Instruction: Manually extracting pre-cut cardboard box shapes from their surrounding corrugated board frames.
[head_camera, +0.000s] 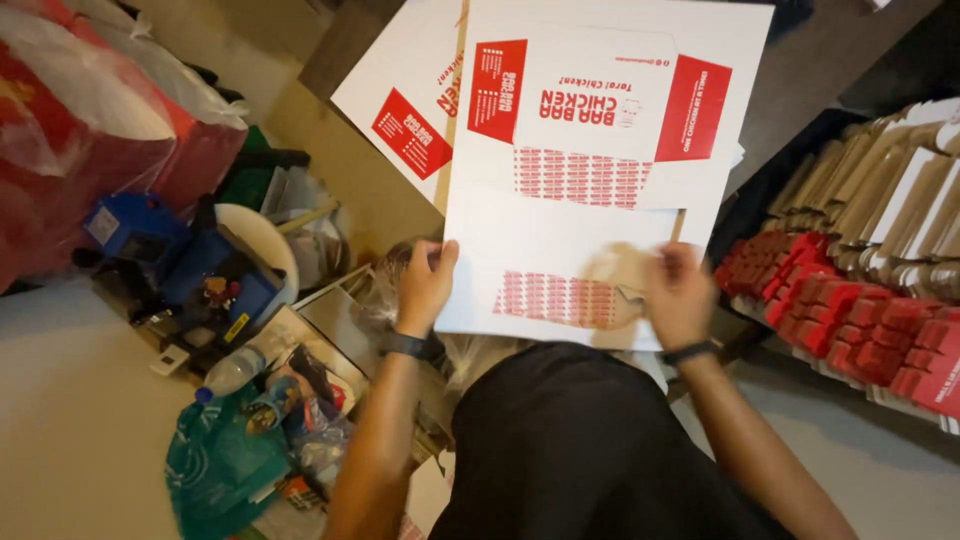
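Holding flat white cardboard box blank with red printed panels (560, 250) at its near edge, atop a stack of like sheets. Left hand (425, 285) gripping left edge, fingers curled around it. Right hand (678, 295) at right edge, blurred; finger state cannot be told. Rows of folded red-and-white cartons (870, 330) just right. Green plastic bag (215, 465) lower left.

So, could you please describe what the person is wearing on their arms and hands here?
Both forearms are bare, with no sleeves reaching them and no gloves. The left hand has a dark, narrow band around its wrist, like a watch or fitness strap. The right hand has a similar thin dark band at its wrist. No rings can be made out; the right hand is blurred.
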